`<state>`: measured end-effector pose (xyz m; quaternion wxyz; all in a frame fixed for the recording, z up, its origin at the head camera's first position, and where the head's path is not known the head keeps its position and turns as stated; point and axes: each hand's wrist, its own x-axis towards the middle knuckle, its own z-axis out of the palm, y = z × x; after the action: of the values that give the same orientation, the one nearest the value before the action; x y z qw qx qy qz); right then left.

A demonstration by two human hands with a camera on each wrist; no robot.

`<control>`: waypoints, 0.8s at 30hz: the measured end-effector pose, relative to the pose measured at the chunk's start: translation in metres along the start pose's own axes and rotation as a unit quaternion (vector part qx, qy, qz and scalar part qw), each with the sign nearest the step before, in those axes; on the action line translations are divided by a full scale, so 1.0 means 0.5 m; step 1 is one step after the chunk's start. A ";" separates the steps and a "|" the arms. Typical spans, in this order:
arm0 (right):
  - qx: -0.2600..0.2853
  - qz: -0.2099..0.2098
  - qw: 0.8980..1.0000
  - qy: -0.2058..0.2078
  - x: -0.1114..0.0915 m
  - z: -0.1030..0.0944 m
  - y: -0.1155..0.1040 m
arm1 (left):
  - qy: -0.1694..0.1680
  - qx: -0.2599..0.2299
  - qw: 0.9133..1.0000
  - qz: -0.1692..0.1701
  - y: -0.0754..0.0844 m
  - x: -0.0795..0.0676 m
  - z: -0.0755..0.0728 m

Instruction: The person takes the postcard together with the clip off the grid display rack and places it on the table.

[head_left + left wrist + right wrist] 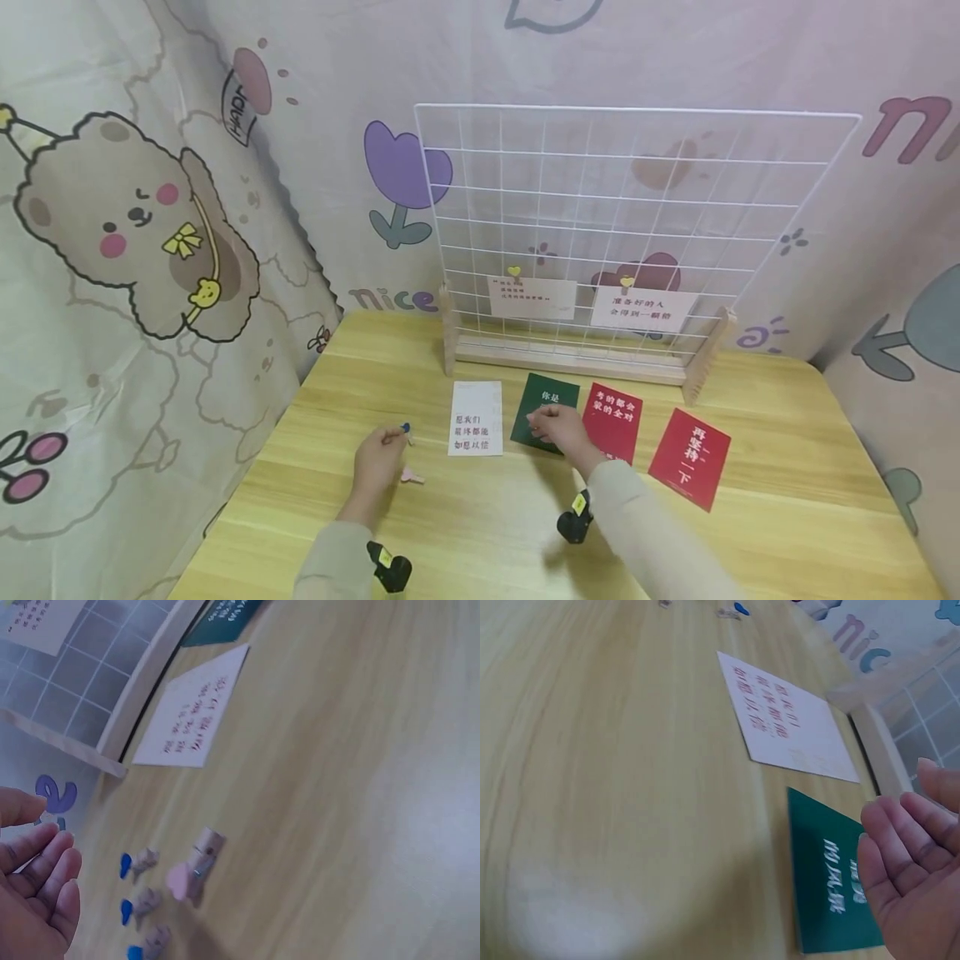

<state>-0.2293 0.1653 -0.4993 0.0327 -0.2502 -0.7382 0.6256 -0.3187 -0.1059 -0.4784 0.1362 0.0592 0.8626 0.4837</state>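
My left hand point(377, 458) is at the table's left side with relaxed fingers, holding nothing. Close by lie several small wooden clothespins: a pink heart clothespin point(196, 866) and three with blue hearts, one being the blue heart clothespin point(141, 904). In the head view the hand hides most of the blue ones. My right hand point(558, 427), fingers loosely bent and holding nothing, is over the green card point(817, 889) and covers part of it in both views. Left of that card lies a white card point(476, 404) with red writing.
A white wire grid point(600, 225) stands in a wooden base point(570, 364) at the table's back. Yellow heart clips hold a left white card point(532, 304) and a right white card point(643, 310) on it. Two red cards, the middle one point(617, 417) and the far-right one point(690, 458), lie rightward.
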 end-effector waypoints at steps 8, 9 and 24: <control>0.007 0.003 1.000 0.007 0.001 -0.034 -0.029 | -0.013 0.004 0.999 0.035 0.036 0.019 0.010; 0.011 0.001 1.000 0.008 0.003 -0.037 -0.032 | -0.015 0.001 0.999 0.040 0.041 0.020 0.011; 0.005 -0.018 0.999 0.048 0.023 -0.091 -0.074 | -0.042 -0.003 0.997 0.062 0.127 0.058 0.033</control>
<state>-0.2351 0.2078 -0.4578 0.0805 -0.2661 -0.7370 0.6160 -0.3434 -0.0524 -0.4377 0.1421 0.1322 0.8492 0.4912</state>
